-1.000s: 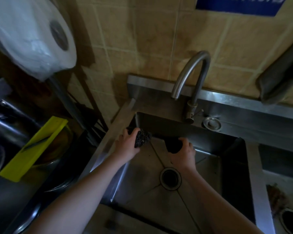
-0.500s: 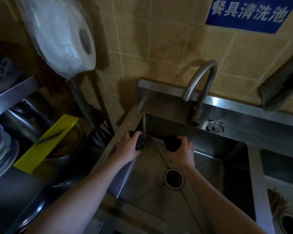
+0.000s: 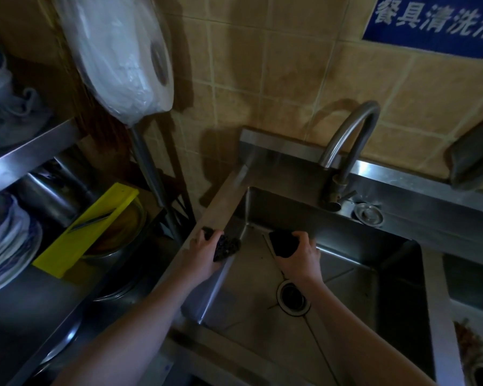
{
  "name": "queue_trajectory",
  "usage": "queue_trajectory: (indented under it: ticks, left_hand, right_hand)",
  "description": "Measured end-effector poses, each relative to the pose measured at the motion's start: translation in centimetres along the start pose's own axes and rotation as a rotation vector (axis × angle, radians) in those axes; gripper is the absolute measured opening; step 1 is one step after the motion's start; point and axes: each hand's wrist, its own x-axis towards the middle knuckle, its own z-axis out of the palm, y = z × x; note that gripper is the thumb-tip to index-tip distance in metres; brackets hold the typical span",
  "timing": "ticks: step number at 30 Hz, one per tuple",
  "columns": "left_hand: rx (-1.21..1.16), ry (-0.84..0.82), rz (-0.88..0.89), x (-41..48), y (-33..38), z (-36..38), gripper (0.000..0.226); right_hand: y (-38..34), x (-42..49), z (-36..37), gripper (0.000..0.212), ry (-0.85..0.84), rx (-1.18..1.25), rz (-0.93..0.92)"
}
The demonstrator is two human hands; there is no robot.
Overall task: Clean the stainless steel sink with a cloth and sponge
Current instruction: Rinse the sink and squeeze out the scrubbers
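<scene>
At the basin's far-left corner: left hand (image 3: 204, 254) — fingers curled round a knobbly dark sponge (image 3: 227, 247), held at the left wall of the sink (image 3: 346, 229), by the rim.
Right hand (image 3: 300, 260): fingers and thumb hold a smooth dark pad (image 3: 283, 243) low by the back wall — cloth or sponge, too dim to tell.
Hidden: both palms, and much of each cleaning piece.
Drain (image 3: 292, 299): just beside the right wrist.

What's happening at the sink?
A person is cleaning the stainless steel sink two-handed. The left hand grips a dark knobbly scrubber at the basin's left wall, near the back corner. The right hand holds a smooth dark pad down in the basin by the back wall. No water shows at the faucet; the drain is uncovered.
</scene>
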Motion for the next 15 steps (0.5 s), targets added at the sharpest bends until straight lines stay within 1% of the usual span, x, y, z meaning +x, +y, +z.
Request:
queue_trajectory:
  ticks: [3, 10, 15]
  left_hand:
    - [0.0, 0.037, 0.028, -0.3, -0.8, 0.7, 0.066]
    - [-0.007, 0.079, 0.017, -0.2, -1.2, 0.6, 0.069]
    - [-0.069, 0.037, -0.026, 0.1, -1.4, -1.6, 0.067]
  right_hand:
    - [0.2, -0.2, 0.5, 0.072, -0.017, -0.01, 0.001]
    - [-0.2, -0.5, 1.4, 0.073, -0.054, -0.031, 0.007]
    - [-2.0, -0.4, 1.5, 0.073, -0.083, -0.071, -0.036]
